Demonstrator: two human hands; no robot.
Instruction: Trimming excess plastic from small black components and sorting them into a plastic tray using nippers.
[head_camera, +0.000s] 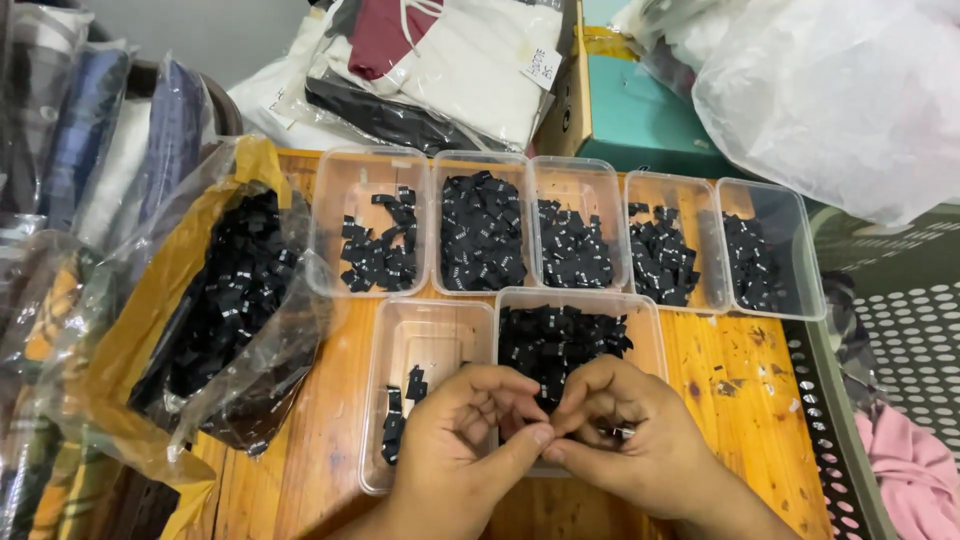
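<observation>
Down at lower centre, left hand (462, 440) and right hand (622, 440) meet fingertip to fingertip, pinching a small black label (612, 432), its direction hidden, over the lower tub (578, 300); bare table (745, 400) lies rightward.

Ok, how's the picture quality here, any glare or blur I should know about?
Head view: light is even and soft, shadows faint. Mild glare sits on the clear plastic bag at left and the white bag top right. The left hand and right hand are slightly soft, so the small black label they pinch is hard to read. The containers look sharp; wide-lens bending shows at the edges.
</observation>
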